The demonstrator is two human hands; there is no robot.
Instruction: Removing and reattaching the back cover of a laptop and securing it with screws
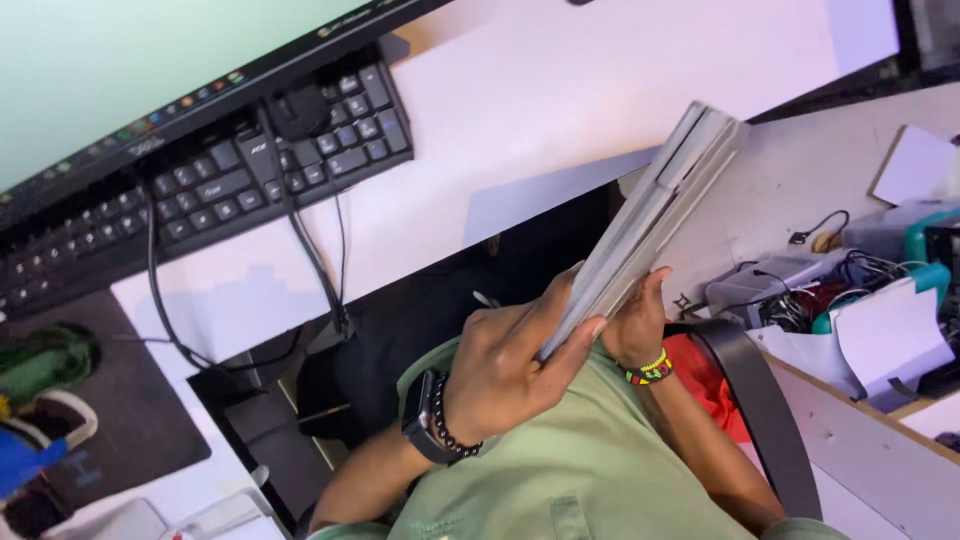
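A person in a green shirt is sitting at a white table [560, 90], seen from above, and is holding a slim grey closed laptop [645, 225] edge-on in front of the chest. The left hand [505, 365], wearing a dark watch and a bead bracelet, is gripping the lower near end, its fingers [575, 345] curled and pressed against the flat side. The right hand [635, 325], with a striped bead bracelet at the wrist, is clasping the opposite side, fingers wrapped around the edge. The laptop is raised clear of the table, tilting up and away towards the right, with its lid shut; it looks as if handling is under way, with the laptop neither opened nor set down. Its casing is looking smooth, matt and thin, with a pale stepped edge at the far end. Behind it a black keyboard [200, 185] is lying under a wide monitor [130, 70]. At right, a box of tangled cables [800, 290] is sitting beside white paper sheets [890, 335].
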